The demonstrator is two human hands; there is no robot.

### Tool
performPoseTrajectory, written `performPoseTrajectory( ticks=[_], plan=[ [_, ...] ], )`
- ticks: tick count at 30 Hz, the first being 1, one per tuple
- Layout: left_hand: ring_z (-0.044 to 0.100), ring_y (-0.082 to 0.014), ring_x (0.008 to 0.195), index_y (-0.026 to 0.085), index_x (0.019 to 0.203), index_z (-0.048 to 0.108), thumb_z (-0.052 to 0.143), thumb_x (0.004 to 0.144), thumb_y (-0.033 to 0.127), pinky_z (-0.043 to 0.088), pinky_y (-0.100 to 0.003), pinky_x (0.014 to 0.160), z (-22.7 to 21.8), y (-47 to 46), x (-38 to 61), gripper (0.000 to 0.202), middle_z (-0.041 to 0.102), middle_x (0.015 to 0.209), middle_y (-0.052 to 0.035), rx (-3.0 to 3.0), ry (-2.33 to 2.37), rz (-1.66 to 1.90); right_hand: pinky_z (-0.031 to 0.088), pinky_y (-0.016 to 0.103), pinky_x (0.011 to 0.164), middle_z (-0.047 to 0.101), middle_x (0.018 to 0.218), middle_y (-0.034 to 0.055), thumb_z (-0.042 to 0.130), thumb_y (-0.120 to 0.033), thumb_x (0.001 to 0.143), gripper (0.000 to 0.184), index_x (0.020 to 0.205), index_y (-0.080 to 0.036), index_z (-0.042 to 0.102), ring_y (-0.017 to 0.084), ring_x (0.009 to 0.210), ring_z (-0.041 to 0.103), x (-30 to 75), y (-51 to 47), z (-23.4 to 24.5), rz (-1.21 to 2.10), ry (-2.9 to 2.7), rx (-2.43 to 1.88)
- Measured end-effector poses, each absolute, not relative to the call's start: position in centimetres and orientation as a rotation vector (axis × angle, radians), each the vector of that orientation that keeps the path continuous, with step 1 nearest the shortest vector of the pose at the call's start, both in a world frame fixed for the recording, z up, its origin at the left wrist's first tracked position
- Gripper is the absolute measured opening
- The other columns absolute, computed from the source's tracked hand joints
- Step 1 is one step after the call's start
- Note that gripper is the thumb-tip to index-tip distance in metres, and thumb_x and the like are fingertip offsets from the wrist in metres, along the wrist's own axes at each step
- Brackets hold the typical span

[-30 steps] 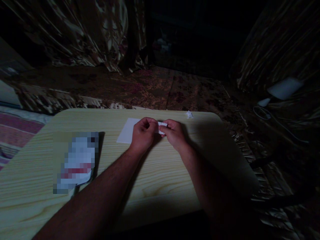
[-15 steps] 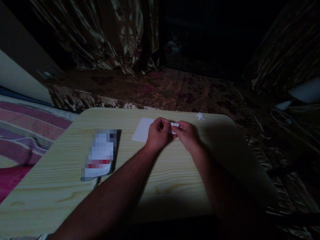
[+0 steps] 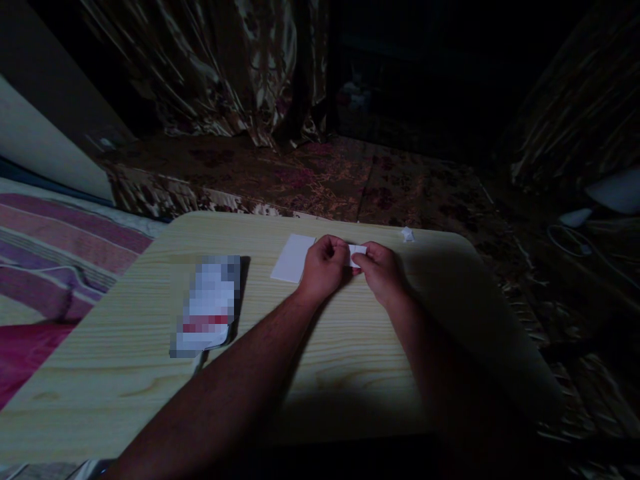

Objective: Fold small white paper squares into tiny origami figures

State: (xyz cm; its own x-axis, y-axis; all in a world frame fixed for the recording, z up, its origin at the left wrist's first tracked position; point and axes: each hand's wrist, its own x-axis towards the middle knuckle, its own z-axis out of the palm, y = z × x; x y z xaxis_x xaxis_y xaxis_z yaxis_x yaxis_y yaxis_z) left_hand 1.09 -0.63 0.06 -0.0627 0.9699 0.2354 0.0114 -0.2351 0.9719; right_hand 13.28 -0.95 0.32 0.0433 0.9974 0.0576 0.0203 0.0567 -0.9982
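Both hands meet over the far middle of a pale wooden table (image 3: 320, 347). My left hand (image 3: 324, 268) and my right hand (image 3: 381, 272) pinch a narrow white paper strip (image 3: 357, 254) between their fingertips, fingers curled closed. Just behind my left hand a white sheet of paper (image 3: 293, 259) lies flat on the table. A tiny folded white paper piece (image 3: 408, 234) sits near the table's far right edge, apart from both hands.
A blurred-out flat object (image 3: 207, 305) lies on the table's left part. Patterned dark bedding (image 3: 310, 177) and shiny curtains (image 3: 220, 67) lie beyond the table. A striped cloth (image 3: 55, 247) is at left; a white cable (image 3: 575, 237) is at right. The room is dim.
The view shifted, so the table and hands sit further right in the picture. The hands stay pinched on the strip with only small finger movement.
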Motion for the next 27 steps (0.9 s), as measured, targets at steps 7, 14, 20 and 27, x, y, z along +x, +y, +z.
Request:
performPoseTrajectory(
  ticks=[7,14,20,27],
  plan=[
    [0.046,-0.0092,0.052,0.017,0.078,0.056,0.058,0.078,0.035,0.037,-0.021,0.048,0.06,-0.69,0.97,0.018,0.054,0.062,0.0024,1.321,1.115,1.367,0.049,0.023,0.052,0.062,0.065,-0.0019,0.059,-0.024,0.066,0.013,0.076,-0.016,0.059,0.011,0.057,0.057,13.31,-0.89,0.19,1.154,-1.169,-1.174],
    [0.045,-0.0092,0.051,0.018,0.075,0.058,0.057,0.078,0.032,0.036,-0.021,0.049,0.06,-0.66,0.87,0.015,0.054,0.059,0.0026,1.325,1.078,1.347,0.045,0.021,0.047,0.061,0.059,-0.0022,0.060,-0.023,0.065,0.011,0.073,-0.015,0.060,0.010,0.050,0.054,13.57,-0.84,0.36,1.121,-1.187,-1.196],
    [0.048,-0.0103,0.054,0.016,0.074,0.062,0.060,0.075,0.034,0.038,-0.022,0.052,0.09,-0.71,0.67,0.018,0.058,0.061,0.0009,1.376,1.111,1.328,0.046,0.021,0.048,0.061,0.061,-0.0022,0.061,-0.025,0.065,0.013,0.074,-0.015,0.060,0.011,0.054,0.056,13.44,-0.77,0.18,1.145,-1.183,-1.196],
    [0.047,-0.0099,0.051,0.015,0.073,0.062,0.063,0.073,0.033,0.036,-0.022,0.049,0.29,-0.73,0.52,0.018,0.057,0.059,0.0009,1.342,1.083,1.302,0.049,0.022,0.049,0.061,0.062,-0.0021,0.062,-0.026,0.066,0.013,0.074,-0.017,0.059,0.012,0.056,0.057,13.33,-0.94,0.15,1.159,-1.178,-1.177]
  ],
)
